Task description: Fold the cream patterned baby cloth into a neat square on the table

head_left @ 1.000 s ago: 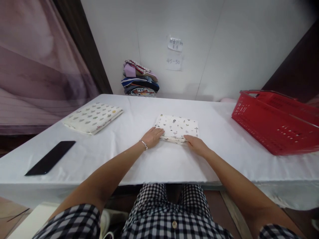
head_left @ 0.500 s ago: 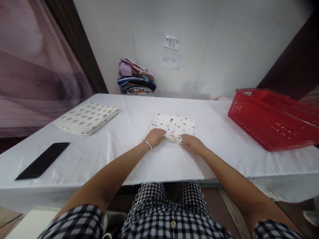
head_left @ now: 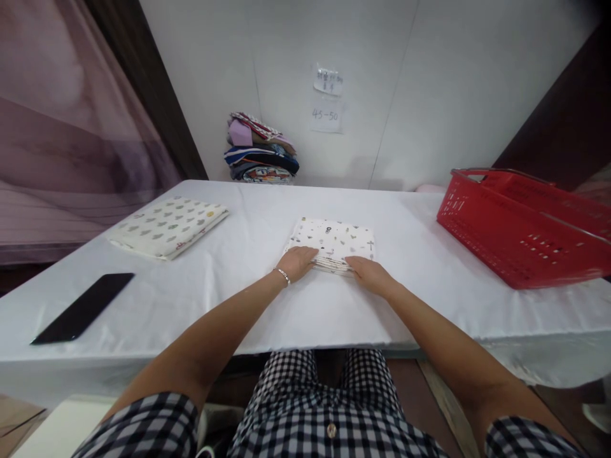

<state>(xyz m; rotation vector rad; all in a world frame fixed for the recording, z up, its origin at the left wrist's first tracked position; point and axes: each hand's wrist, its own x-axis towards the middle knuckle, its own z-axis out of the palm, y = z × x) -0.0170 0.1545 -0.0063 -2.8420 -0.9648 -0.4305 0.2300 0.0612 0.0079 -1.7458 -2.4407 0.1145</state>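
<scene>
A small white cloth [head_left: 337, 236] with a scattered print lies folded flat in the middle of the table, its layered near edge facing me. My left hand [head_left: 296, 263] grips the near left corner, fingers together on top. At the near right corner, my right hand [head_left: 368, 273] pinches the layers between thumb and fingers. Both thumbs are partly hidden by the hands and the fabric. A silver bracelet [head_left: 282, 276] circles my left wrist.
On the left of the white-covered table [head_left: 305, 324] lie another folded printed cloth [head_left: 167, 226] and a black flat slab [head_left: 83, 308]. A red basket [head_left: 520, 229] stands at the right. Behind the far edge is a pile of folded fabrics [head_left: 261, 149], near a wall with paper signs [head_left: 327, 116].
</scene>
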